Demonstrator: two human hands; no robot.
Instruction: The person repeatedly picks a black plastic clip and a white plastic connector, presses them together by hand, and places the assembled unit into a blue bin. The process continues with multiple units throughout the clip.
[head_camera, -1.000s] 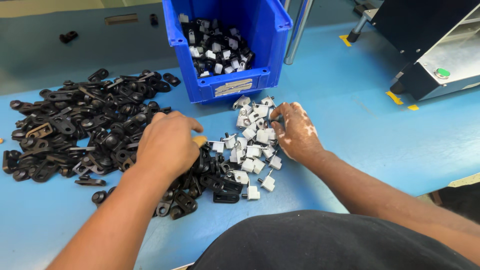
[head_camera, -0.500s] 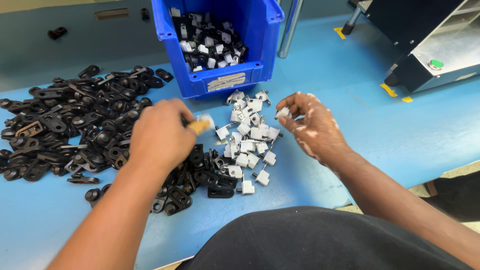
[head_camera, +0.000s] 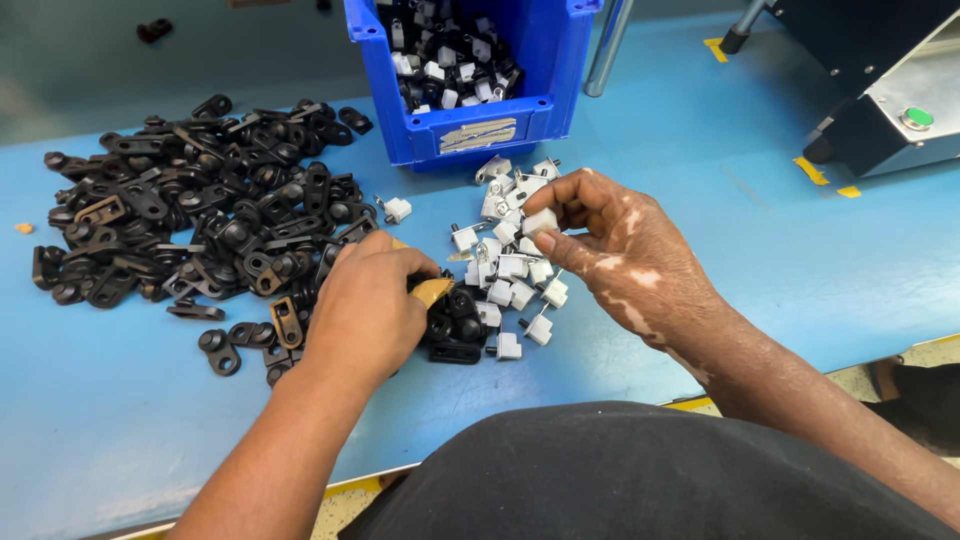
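Right hand (head_camera: 625, 255) now lifted, pinching white clip (head_camera: 540, 221), left hand (head_camera: 365, 305) palm-down

We see a bright blue table (head_camera: 700, 190), and at the upper middle a deeper blue bin (head_camera: 560, 60) with a pale label (head_camera: 478, 135) on its front. In the bin black and white pieces mix. At left lies a pile of black links (head_camera: 200, 230), a few of them tan or brassy. In the middle lie white clips (head_camera: 510, 265) with grey pins. At upper right stands a black and grey machine (head_camera: 880, 100) with a green button (head_camera: 915, 117); yellow tape marks (head_camera: 810, 170) sit near it. At the bottom we see black cloth (head_camera: 620, 480).
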